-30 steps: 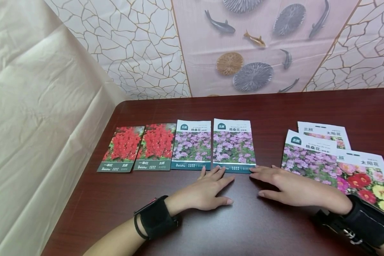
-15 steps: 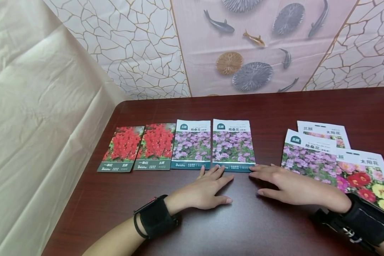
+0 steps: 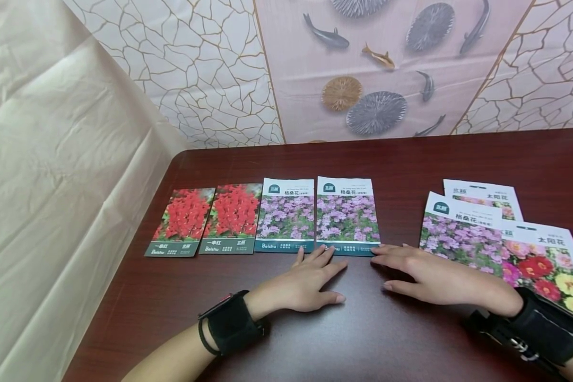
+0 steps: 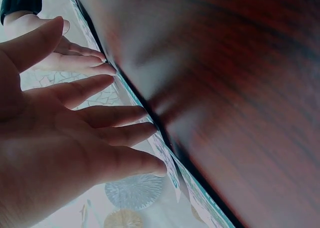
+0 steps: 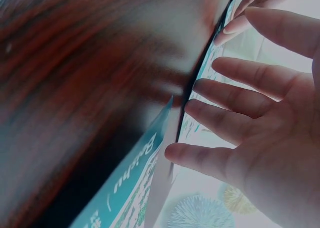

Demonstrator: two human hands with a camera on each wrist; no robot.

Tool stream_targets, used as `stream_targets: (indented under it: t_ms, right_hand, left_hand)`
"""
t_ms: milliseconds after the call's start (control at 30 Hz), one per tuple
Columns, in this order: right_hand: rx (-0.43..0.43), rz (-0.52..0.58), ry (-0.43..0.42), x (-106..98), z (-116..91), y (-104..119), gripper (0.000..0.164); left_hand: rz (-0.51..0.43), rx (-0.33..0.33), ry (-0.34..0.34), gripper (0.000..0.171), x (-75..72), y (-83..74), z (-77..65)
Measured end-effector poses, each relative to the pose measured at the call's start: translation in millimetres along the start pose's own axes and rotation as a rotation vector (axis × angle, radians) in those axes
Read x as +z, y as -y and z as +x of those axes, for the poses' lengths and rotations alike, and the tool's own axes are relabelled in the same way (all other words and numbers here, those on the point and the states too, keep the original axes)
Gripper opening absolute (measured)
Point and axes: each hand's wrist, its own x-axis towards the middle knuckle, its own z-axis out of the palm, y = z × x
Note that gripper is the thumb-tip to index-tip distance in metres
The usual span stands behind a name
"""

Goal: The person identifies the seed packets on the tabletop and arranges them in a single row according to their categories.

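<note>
Four flat flower seed packets lie in a row: a red-flower packet (image 3: 180, 220), a second red-flower packet (image 3: 231, 217), a purple-flower packet (image 3: 286, 215) and another purple-flower packet (image 3: 346, 215). My left hand (image 3: 302, 282), fingers spread, touches the lower edge of the rightmost packet in the row. With its fingers extended, my right hand (image 3: 432, 273) has its fingertips at that packet's lower right corner. The left wrist view shows my left fingers (image 4: 120, 133) straight. Likewise straight are my right fingers (image 5: 225, 115) in the right wrist view.
At the right, a loose purple-flower packet (image 3: 460, 233) overlaps a multicoloured-flower packet (image 3: 544, 265) and another white-topped packet (image 3: 487, 193). The dark wooden table (image 3: 248, 329) ends at a patterned cloth (image 3: 363, 63) behind and a pale cloth (image 3: 67, 212) on the left.
</note>
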Motion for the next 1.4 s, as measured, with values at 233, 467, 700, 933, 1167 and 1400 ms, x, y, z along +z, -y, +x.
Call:
stream_targets:
  t_ms: [233,467,700,933,1167,1400]
  right_hand:
    - [0.019,0.004,0.01,0,1,0,0.043]
    - [0.031,0.012,0.003,-1,-1,0,0.043]
    - [0.024,0.013,-0.04,-3,-6,-2,0.041]
    - [0.04,0.003,-0.106,-7,-10,-2,0.038]
    - [0.09,-0.003,-0.264,-10,-16,-7,0.033]
    - [0.195,0.055,-0.423,-16,-26,-19,0.021]
  left_hand:
    - [-0.01,-0.002,0.005,0.06,0.1,0.0,0.3]
    - [-0.023,0.011,0.0,0.06,0.1,0.6,-1.1]
    - [-0.037,0.028,-0.052,0.058,0.2,1.4,-1.9]
    - [-0.134,0.063,-0.223,0.053,-1.5,2.2,2.5]
    - [-0.301,0.043,-0.345,0.046,-3.7,1.9,8.2]
    - [-0.463,0.054,-0.407,0.04,-6.6,0.1,15.2]
